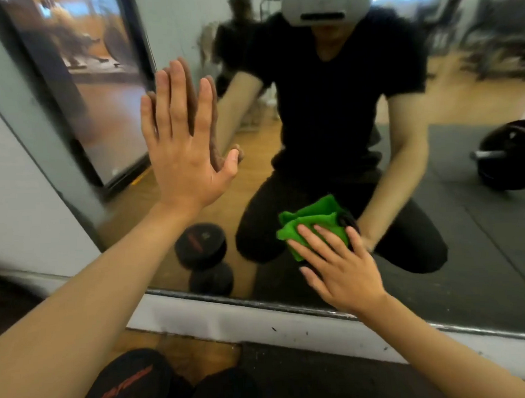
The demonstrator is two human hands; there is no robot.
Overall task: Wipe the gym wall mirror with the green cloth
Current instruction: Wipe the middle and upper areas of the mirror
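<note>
Head view: you crouch close to the gym wall mirror (pixel 468 250), both arms stretched out to the glass.

Left hand (pixel 184 148): flat, fingers straight and together, thumb out, palm against the glass at about 10 o'clock in frame. Holds nothing, looks like a brace.

Right hand (pixel 339 264): fingers straight and spread, pressing the green cloth (pixel 310 223) onto the glass at about 5 o'clock in frame. No curl round the fabric, just flat pressure.

Green cloth: bunched and folded on the lower mirror, just above the bottom edge and the white baseboard (pixel 230 317). It lies under your right fingertips and sticks out past them toward 11 o'clock. Long axis roughly 9-to-3, but it's crumpled, so only loosely.

Key relation: the cloth sits at 11-12 o'clock from your right palm, touching it. Your left hand is well apart, up at 10 o'clock from the cloth, so the right one does the wiping.

Judgement: wiping is under way low on the glass, and most of the mirror lies toward 12 and 3 o'clock from the cloth. Slide flat and keep pressure even, since loose folds could slip out from under straight fingers.

A dumbbell (pixel 128 385) marked 15 lies on the floor at 7 o'clock, near your left forearm.
</note>
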